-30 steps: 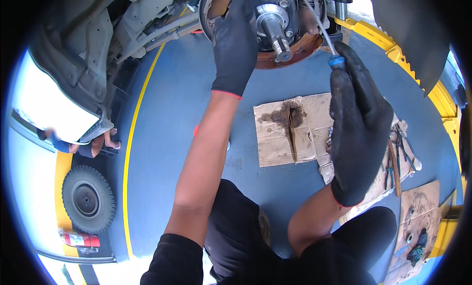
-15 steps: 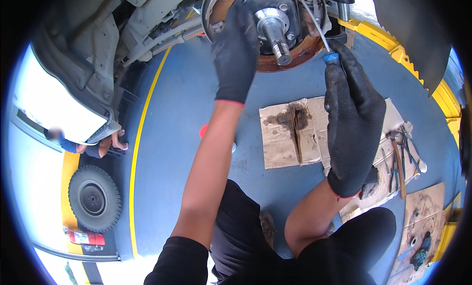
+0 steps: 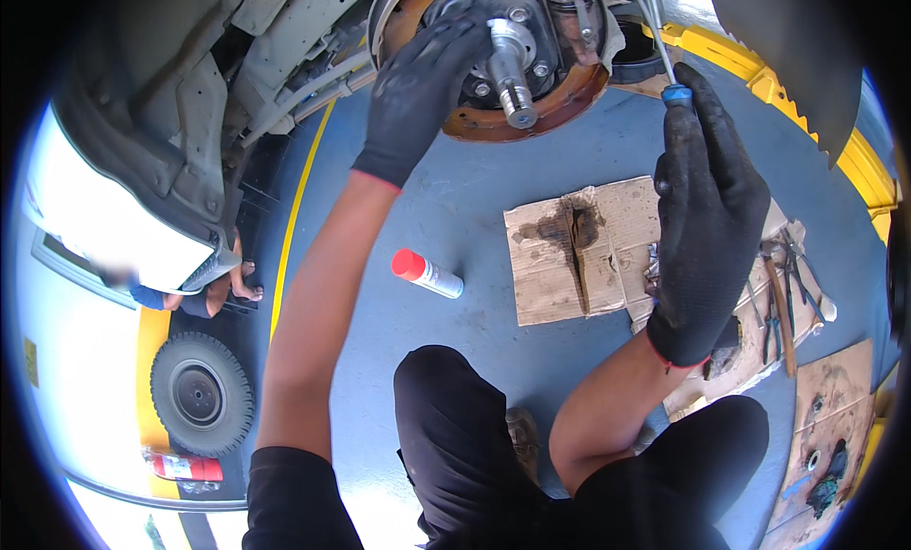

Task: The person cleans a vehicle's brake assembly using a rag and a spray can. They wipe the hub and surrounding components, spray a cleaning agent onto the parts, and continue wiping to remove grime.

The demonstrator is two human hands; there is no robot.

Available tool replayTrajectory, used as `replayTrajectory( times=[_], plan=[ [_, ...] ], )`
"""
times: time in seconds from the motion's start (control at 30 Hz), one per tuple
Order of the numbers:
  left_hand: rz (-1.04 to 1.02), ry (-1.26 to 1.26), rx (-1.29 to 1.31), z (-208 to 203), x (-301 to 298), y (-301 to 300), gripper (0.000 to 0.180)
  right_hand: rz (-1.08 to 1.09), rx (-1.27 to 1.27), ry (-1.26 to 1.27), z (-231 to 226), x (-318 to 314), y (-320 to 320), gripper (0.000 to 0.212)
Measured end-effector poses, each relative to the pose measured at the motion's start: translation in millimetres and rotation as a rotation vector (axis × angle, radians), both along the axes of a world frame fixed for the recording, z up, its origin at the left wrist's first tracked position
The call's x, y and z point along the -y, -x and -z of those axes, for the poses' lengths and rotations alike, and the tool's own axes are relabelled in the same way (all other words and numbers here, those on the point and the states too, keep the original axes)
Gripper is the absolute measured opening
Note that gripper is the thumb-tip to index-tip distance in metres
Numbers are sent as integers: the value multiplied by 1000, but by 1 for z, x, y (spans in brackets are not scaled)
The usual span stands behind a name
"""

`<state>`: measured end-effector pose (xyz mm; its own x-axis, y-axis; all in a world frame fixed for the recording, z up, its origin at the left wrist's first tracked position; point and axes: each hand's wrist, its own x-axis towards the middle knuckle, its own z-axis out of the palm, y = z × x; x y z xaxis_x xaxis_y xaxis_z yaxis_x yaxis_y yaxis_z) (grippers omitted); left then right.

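Observation:
My left hand (image 3: 418, 99), in a black glove, reaches up to the wheel hub assembly (image 3: 536, 52). Its fingers are stretched out over the left side of the hub, beside the bright splined axle stub (image 3: 512, 85); the fingertips are partly lost against dark metal. A rusty brown rim (image 3: 560, 113) curves round the assembly. My gloved right hand (image 3: 707, 208) is closed round a screwdriver (image 3: 677, 94) with a blue handle. The screwdriver's shaft points upward, to the right of the hub and apart from it; its tip leaves the top of the picture.
A red-capped spray can (image 3: 429, 273) stands on the blue floor. Stained cardboard (image 3: 541, 284) lies below the hub, with a hammer (image 3: 778, 313) and pliers on more cardboard at right. A spare wheel (image 3: 201, 394) and a person's legs (image 3: 228, 289) are at left.
My right hand has moved right with the screwdriver, away from the hub. My left hand has shifted left and its forearm uncovers the spray can. The whole view has shifted slightly.

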<state>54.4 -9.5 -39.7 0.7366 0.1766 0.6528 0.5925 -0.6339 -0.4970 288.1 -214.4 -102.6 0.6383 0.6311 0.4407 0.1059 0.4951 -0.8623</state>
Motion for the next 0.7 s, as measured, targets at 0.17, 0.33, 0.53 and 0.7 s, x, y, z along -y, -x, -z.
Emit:
replayTrajectory(
  times=[0.17, 0.33, 0.53, 0.7],
  plan=[
    [133, -31, -77, -16, -7, -20, 61, 100, 1, 38, 2, 4, -11, 37],
    [173, 197, -235, -38, -17, -27, 51, 31, -31, -57, 11, -7, -4, 38],
    [-173, 119, -158, -27, 16, 15, 60, 94, -94, -20, 14, -5, -21, 37],
    [96, -34, -175, -34, -6, -32, 53, 117, -133, 85, 13, -6, -22, 37]
  ],
)
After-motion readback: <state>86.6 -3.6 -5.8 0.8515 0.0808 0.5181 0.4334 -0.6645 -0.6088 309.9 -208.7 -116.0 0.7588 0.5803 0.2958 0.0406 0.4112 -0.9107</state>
